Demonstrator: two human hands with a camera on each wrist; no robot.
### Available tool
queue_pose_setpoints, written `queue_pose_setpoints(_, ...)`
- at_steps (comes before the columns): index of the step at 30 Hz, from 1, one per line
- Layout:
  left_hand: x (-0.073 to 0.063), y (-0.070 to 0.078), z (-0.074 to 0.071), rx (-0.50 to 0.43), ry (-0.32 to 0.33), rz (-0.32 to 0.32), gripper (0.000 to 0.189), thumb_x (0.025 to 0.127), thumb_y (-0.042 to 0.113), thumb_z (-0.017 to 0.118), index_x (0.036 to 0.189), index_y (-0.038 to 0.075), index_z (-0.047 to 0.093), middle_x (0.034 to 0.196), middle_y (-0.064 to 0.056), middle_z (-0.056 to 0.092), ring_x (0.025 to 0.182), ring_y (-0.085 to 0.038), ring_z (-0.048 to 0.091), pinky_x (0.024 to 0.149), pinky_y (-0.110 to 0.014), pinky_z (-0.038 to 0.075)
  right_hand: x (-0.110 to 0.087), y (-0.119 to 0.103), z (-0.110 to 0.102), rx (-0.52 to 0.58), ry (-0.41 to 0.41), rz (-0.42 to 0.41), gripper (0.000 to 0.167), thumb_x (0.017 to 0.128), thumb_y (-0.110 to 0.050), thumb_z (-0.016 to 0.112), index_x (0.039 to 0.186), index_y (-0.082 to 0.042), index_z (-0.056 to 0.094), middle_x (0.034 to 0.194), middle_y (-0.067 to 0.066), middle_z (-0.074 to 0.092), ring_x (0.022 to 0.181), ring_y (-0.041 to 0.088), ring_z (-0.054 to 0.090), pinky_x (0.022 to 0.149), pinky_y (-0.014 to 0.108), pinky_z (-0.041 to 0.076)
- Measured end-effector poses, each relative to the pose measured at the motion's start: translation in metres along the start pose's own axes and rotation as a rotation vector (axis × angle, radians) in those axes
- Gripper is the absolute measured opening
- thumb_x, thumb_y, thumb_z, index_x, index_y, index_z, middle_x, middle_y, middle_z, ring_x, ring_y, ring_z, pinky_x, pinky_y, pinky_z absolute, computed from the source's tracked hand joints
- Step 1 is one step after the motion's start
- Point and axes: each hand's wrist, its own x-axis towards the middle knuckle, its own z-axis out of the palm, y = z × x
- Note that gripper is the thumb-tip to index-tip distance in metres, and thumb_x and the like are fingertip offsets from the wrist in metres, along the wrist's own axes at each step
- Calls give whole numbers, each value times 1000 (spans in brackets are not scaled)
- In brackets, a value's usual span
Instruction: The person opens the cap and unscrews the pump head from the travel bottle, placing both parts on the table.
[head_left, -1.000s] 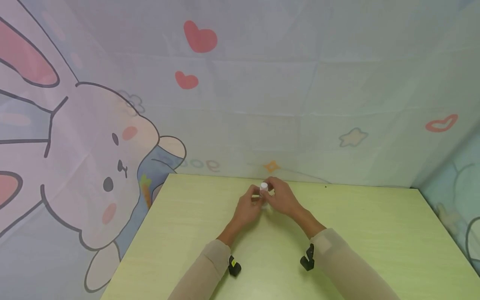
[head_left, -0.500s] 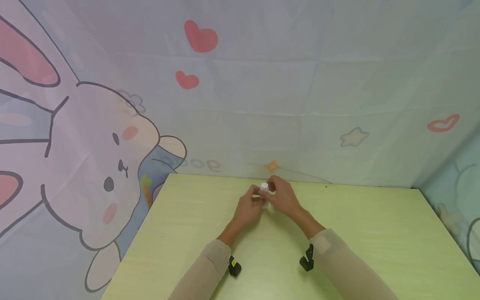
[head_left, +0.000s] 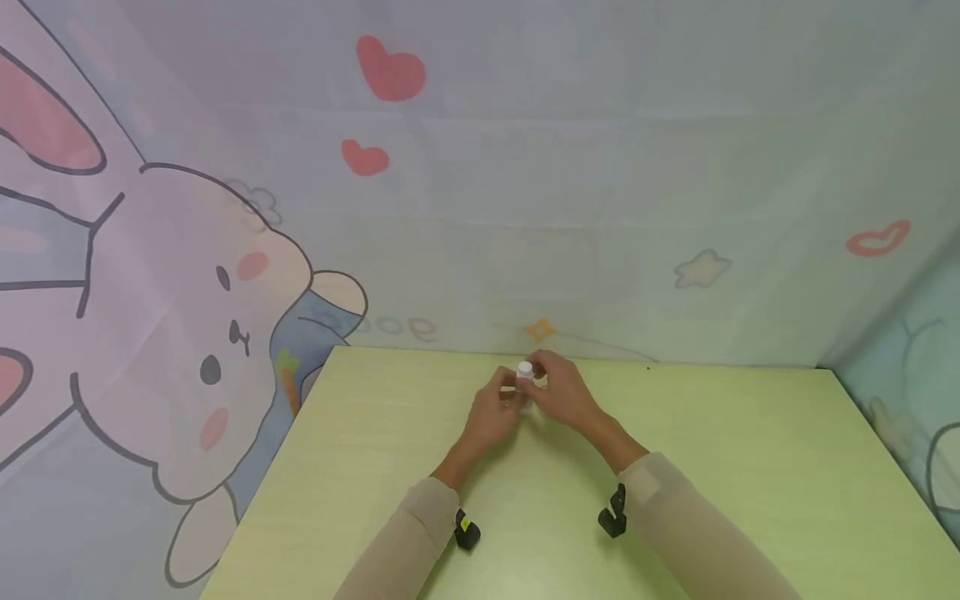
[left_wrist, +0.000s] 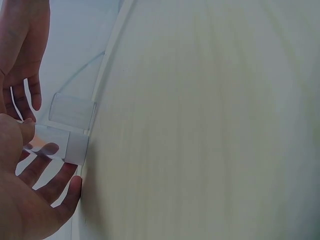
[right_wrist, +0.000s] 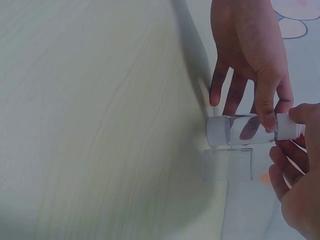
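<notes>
A small clear bottle (right_wrist: pixel 245 131) with a white base stands upright near the back edge of the table. Its white top (head_left: pixel 525 367) shows between the hands in the head view. My left hand (head_left: pixel 492 417) holds the clear body, with thumb and fingers on opposite sides. From the right, my right hand (head_left: pixel 564 393) pinches the white top between thumb and fingers. In the right wrist view the left hand (right_wrist: pixel 252 55) reaches in from above. Close beside the bottle is a clear, empty-looking cylinder (left_wrist: pixel 72 111), hidden behind the hands in the head view.
The pale yellow-green table (head_left: pixel 720 450) spreads out around both arms. Right behind its back edge hangs a fabric backdrop (head_left: pixel 487 242) printed with a rabbit and hearts. Black wrist mounts (head_left: pixel 467 531) sit at both sleeve cuffs.
My right thumb and fingers have shifted slightly round the white top. The left hand keeps its grip on the bottle in the same place. The head view has tilted a little.
</notes>
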Motion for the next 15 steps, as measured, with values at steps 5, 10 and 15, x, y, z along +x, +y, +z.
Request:
queue_pose_setpoints(5, 1, 0, -1, 10, 1, -3, 17, 109, 24, 62, 124, 21, 55, 139, -7, 64, 125, -35, 67, 96, -44, 60, 1, 0, 1, 1, 5, -6, 24, 100, -17, 75, 118, -3, 67, 107, 9, 69, 103, 34, 65, 90, 45, 55)
queue_pose_setpoints(10, 0, 0, -1, 4, -8, -1, 19, 109, 27, 62, 126, 20, 55, 140, -7, 63, 127, -36, 66, 97, -46, 60, 0, 0, 0, 11, 7, -9, 24, 101, -17, 74, 120, -3, 67, 109, 10, 70, 104, 34, 66, 90, 47, 56)
queue_pose_setpoints(15, 0, 0, -1, -1, -17, -9, 21, 109, 30, 63, 126, 21, 54, 141, -6, 62, 129, -36, 65, 98, -47, 59, 0, -1, -2, 16, -2, -13, 25, 101, -16, 74, 121, -3, 67, 111, 11, 71, 107, 36, 67, 91, 49, 56)
